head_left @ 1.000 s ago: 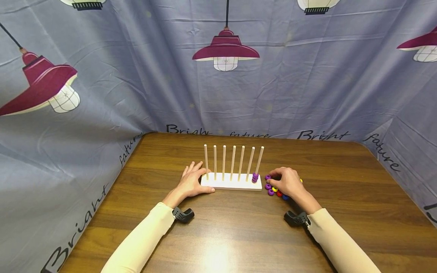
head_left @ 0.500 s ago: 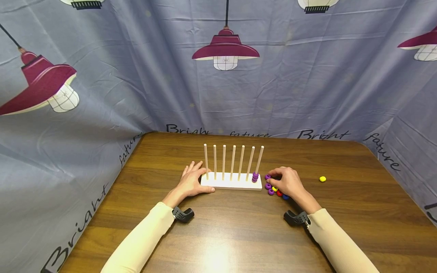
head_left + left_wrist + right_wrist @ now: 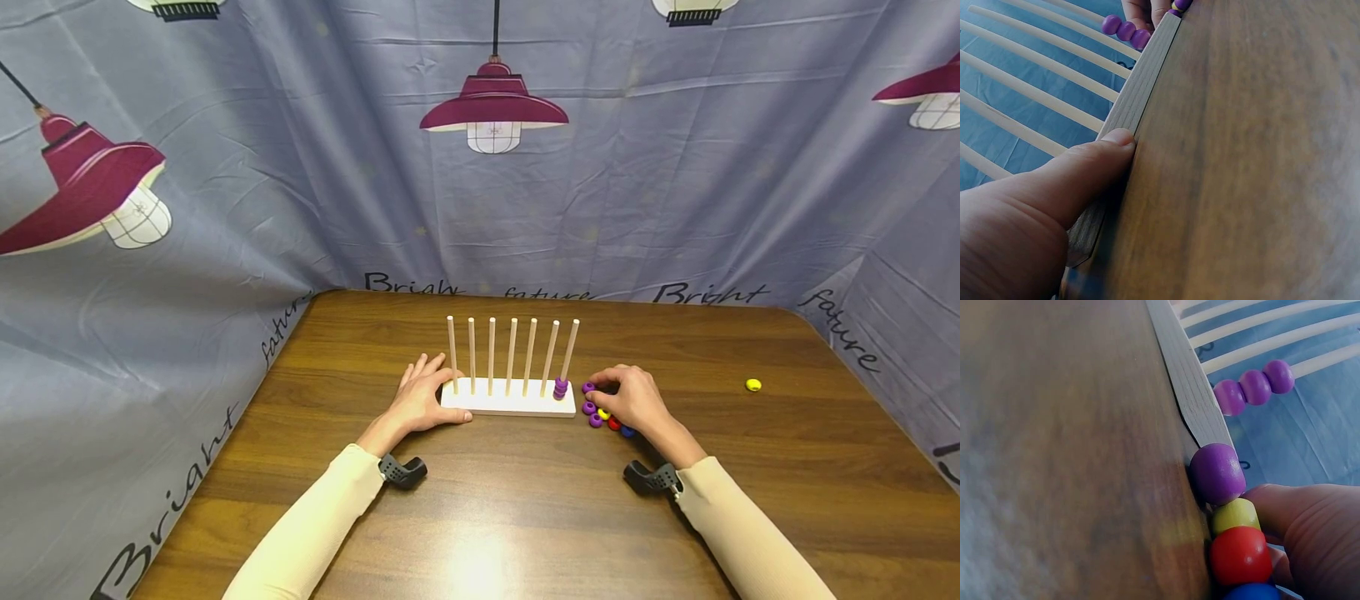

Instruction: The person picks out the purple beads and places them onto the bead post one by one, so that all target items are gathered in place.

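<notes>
Three purple beads (image 3: 560, 388) sit stacked low on the rightmost of seven pegs, and the step in hand looks like picking the next bead from the loose pile.

Left hand (image 3: 422, 400) lies at 9 o'clock of the white peg rack (image 3: 507, 402), its relaxed fingers against that end and its thumb (image 3: 1094, 164) flat along the near edge, steadying it on the wooden surface (image 3: 525, 500). Right hand (image 3: 633, 402) is curled over the loose beads (image 3: 600, 414) just at 3 o'clock of the rack; whether its fingers pinch one cannot be told. By the right-wrist view a purple bead (image 3: 1218, 472), a yellow one and a red one lie in a row against the hand. One yellow bead (image 3: 753, 384) lies well apart at 3 o'clock. Next, I judge, comes a clean two-finger pinch and a lift above the peg tip.
</notes>
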Demonstrator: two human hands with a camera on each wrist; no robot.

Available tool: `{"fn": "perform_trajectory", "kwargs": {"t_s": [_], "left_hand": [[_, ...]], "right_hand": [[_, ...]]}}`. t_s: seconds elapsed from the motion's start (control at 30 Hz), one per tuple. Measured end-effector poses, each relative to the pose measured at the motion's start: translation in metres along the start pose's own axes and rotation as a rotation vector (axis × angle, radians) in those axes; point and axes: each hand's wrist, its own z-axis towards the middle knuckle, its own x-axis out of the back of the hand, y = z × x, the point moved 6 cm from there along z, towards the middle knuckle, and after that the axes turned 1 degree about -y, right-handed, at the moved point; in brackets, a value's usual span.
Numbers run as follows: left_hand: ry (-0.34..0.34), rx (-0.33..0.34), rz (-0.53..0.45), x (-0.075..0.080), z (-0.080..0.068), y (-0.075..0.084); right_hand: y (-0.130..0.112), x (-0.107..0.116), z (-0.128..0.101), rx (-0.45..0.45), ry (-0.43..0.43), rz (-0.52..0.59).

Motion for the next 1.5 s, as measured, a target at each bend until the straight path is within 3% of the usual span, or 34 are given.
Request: {"fn": "perform_trajectory", "kwargs": {"t_s": [1.17,1.5], "left_hand": [[0.004,0.002,-0.003,0.0007,0.0004,0.0014],[0.011,-0.004,-0.003,0.0006,0.0005,0.0011]], "right_hand": [[0.0010,0.0002,0.0012,-0.005,-0.002,0.006],[0.0002,0.0087,0.0031,-0.047,-0.018,0.014]]}}
